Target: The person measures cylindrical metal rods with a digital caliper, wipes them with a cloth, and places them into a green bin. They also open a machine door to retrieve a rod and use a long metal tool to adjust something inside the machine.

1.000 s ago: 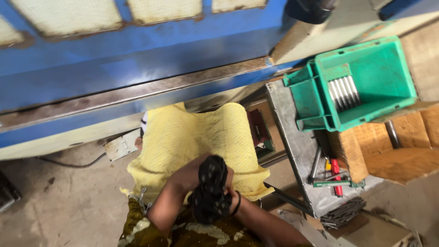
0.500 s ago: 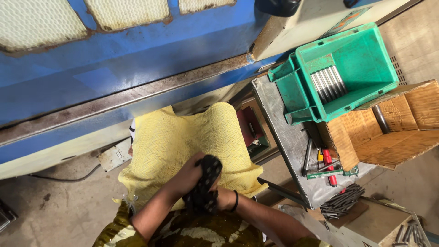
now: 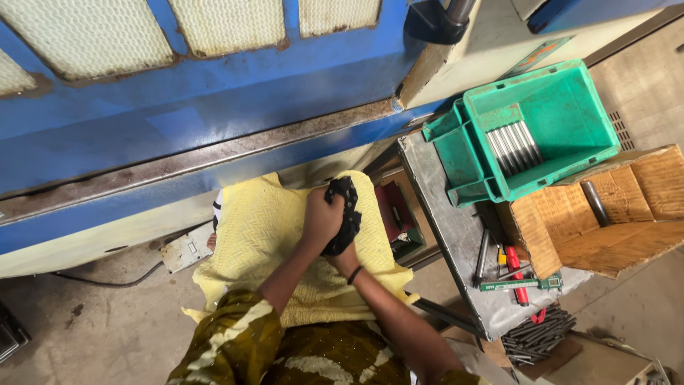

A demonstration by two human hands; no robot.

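Raised toward frame centre since a moment ago; left hand (image 3: 322,217) and right hand (image 3: 347,258) clenched around black cloth (image 3: 346,214) above yellow towel (image 3: 271,235); wringing apparently continuing.

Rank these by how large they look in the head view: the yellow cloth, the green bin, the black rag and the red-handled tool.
1. yellow cloth
2. green bin, smaller than the cloth, though it lies farther from the camera
3. black rag, held in both hands
4. red-handled tool
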